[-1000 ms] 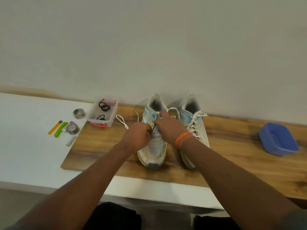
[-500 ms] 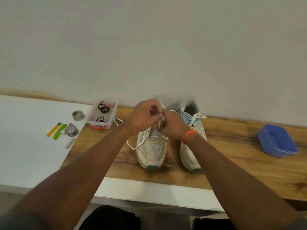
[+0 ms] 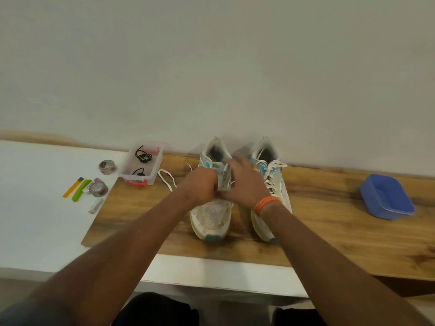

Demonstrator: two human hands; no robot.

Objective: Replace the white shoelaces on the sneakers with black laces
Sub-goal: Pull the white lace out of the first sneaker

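two sneakers stand side by side, toes toward the viewer, on a wooden board [image 3: 329, 222] at the centre of the frame, heels close to the wall; both hands meet over the lacing of the left-hand sneaker [image 3: 211, 217]; the left hand [image 3: 200, 187] is curled into a fist at the eyelet rows on that shoe's left side, fingers clenched on the lacing there, though what exactly they pinch is hidden under the knuckles; the right hand [image 3: 244, 184], with an orange band [image 3: 264, 204] at the wrist, lies over the shoe's right side, its fingers blurred, reaching up toward the tongue, so whether they grasp anything cannot be told; a loose white lace [image 3: 166, 178] trails out of the left-hand sneaker onto the board, left of the left hand, looping toward the clear box; the right-hand sneaker [image 3: 275, 182] is fully laced in white, its bow lying over the tongue, partly behind the right wrist; the black laces [image 3: 142, 156] lie coiled inside a small clear plastic box [image 3: 150, 180] with red clips, upper left of the shoes, at the board's left end; left of the box, on the white table [image 3: 35, 220], sit a roll of tape [image 3: 107, 166], a second roll [image 3: 98, 189], an orange strip [image 3: 72, 190], a green strip [image 3: 80, 192] and a small pale tube [image 3: 96, 205]; a blue container [image 3: 386, 196] rests on the board at the right of the frame, well apart from the shoes
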